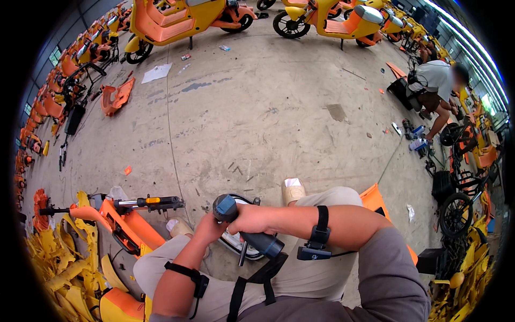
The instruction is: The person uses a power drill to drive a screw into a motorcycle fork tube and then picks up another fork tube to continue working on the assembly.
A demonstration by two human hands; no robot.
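A dark cordless power tool (262,243) with a blue-topped round end (225,207) is held in front of my knees, slanting toward my lap. My right hand (249,219) is wrapped round its middle. Just left of that, my left hand (211,227) is closed against the tool near the blue-topped end; its fingertips are hidden. Below and behind the tool lies a small wheel (234,248) with a pale rim, between my feet, partly covered by my hands. To the left an orange scooter frame part (140,229) carries a fork (155,203) with a yellow band.
Yellow body panels (67,268) are heaped at the left; more panels (472,290) lie at the right. An orange panel (375,199) stands beside my right knee. A person (435,80) bends over parts at the far right. Yellow-orange scooters (179,24) stand at the back.
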